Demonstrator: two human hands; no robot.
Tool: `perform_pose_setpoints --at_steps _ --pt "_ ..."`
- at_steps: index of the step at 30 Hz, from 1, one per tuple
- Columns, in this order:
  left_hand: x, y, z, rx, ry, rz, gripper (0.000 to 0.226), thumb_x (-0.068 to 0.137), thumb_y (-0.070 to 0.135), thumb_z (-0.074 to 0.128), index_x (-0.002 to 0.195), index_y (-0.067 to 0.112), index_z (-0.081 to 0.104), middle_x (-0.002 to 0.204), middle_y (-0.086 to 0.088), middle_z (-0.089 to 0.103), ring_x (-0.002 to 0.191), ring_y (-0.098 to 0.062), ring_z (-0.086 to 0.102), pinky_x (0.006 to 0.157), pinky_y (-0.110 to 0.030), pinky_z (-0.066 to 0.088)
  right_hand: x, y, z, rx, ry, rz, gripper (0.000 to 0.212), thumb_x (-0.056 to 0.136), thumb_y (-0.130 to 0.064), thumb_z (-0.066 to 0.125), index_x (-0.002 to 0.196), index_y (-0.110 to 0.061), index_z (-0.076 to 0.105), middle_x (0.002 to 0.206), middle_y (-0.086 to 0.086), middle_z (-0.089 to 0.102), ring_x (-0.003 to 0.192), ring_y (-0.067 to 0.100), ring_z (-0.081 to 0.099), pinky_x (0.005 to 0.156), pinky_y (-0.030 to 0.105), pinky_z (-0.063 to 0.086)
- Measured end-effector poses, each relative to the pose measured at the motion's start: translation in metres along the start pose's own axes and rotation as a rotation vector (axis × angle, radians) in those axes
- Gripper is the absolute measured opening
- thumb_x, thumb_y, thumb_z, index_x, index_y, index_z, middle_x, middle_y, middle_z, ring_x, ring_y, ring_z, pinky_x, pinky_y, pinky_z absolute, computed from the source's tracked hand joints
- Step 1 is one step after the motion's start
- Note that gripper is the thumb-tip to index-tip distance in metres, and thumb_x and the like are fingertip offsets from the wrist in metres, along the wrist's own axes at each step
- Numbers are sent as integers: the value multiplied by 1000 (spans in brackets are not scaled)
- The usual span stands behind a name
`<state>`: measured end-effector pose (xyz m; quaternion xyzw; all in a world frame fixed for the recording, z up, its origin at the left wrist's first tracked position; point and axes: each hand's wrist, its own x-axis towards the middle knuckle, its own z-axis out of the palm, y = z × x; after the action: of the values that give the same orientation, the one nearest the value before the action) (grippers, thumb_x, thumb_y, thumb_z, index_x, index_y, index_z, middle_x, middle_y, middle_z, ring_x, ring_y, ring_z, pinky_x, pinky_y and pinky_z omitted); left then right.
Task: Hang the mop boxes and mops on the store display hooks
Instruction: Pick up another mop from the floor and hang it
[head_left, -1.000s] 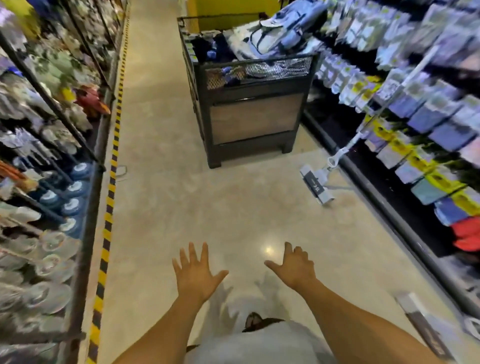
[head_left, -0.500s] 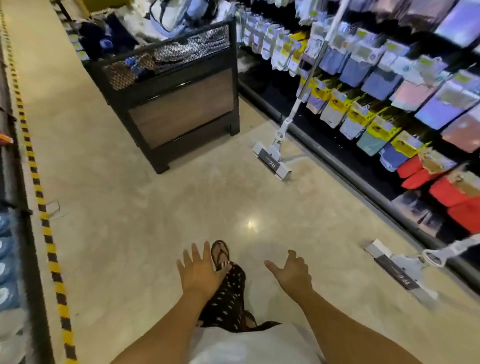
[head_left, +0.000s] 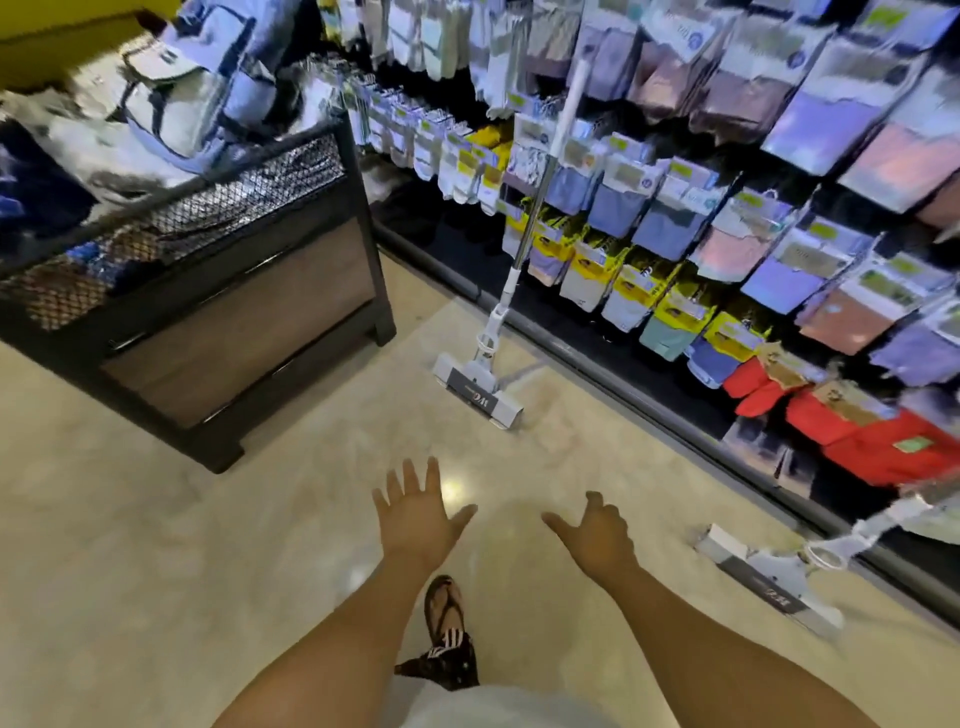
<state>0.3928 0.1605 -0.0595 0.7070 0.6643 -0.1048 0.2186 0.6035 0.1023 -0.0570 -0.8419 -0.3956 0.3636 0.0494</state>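
A white flat mop (head_left: 480, 382) stands on the floor ahead, its long handle leaning up against the hanging goods on the right. A second mop (head_left: 774, 569) lies lower right, its head on the floor and its handle reaching off to the right edge. My left hand (head_left: 418, 517) is held out over the floor with fingers spread, holding nothing. My right hand (head_left: 597, 535) hovers beside it, fingers loosely curled and thumb out, also holding nothing. Both hands are well short of either mop. No mop boxes are visible.
A black bin with mesh sides (head_left: 208, 291), heaped with bags, stands at the left. The display wall (head_left: 727, 218) of packaged socks on hooks runs along the right, with a raised black base. My sandalled foot (head_left: 444, 610) steps on the beige floor.
The view has swung right and moved forward. The standing mop and the bin are closer, and the second mop has come fully into view. Both hands stay open and held out.
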Motion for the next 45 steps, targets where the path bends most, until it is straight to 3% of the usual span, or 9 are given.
perform_pose_setpoints --at_steps 4,7,11,17,25,30,34,37,45 --pt "52 -4 -27 4 -6 40 91 89 73 35 156 23 -1 163 -14 -1 150 -38 0 119 -53 3 38 -61 -11 147 11 -5 88 87 -59 61 150 -8 26 145 20 40 133 37 40 107 45 38" --pt "82 -9 -37 25 -20 33 92 88 74 34 156 23 -1 164 -13 -1 150 -38 0 119 -53 4 57 -86 -9 100 -13 -33 89 86 -62 59 151 -10 25 144 19 40 132 35 40 105 43 40" --pt "120 -4 -54 56 -46 67 91 89 74 33 156 23 -2 164 -13 -1 150 -38 1 120 -52 4 82 -94 -20 -1 -28 -16 88 87 -65 54 150 -12 26 144 16 42 131 33 42 103 41 41" --pt "201 23 -86 35 -40 74 93 88 75 34 156 24 -3 164 -12 -1 150 -37 2 120 -51 5 150 -104 -63 44 3 41 86 88 -65 54 149 -11 27 143 17 41 130 33 43 103 40 41" --pt "346 86 -147 -22 14 14 93 87 75 37 156 25 0 164 -12 2 149 -36 8 120 -52 14 305 -181 -150 150 12 -59 77 88 -59 59 143 -11 35 142 16 43 129 33 43 103 43 42" --pt "431 148 -202 -15 67 41 90 88 73 37 156 25 2 163 -12 11 149 -36 9 118 -52 11 392 -226 -230 239 54 -90 83 87 -56 63 146 -6 33 143 19 41 130 38 43 103 48 42" --pt "487 193 -234 -28 82 67 90 88 73 36 156 24 3 163 -11 7 149 -34 8 119 -51 13 463 -258 -289 268 109 -153 83 85 -57 65 145 -7 37 144 16 45 130 36 46 104 50 43" --pt "521 206 -252 -20 89 77 90 88 72 38 156 24 6 163 -12 6 149 -34 9 119 -51 12 495 -282 -319 239 178 -187 76 86 -53 66 138 -4 43 137 17 50 126 37 48 100 46 44" --pt "615 229 -304 -183 73 170 102 80 77 49 156 23 9 163 -10 11 149 -32 15 119 -50 19 558 -359 -375 336 245 -250 68 90 -42 66 142 -6 40 143 14 46 130 34 46 104 47 42"
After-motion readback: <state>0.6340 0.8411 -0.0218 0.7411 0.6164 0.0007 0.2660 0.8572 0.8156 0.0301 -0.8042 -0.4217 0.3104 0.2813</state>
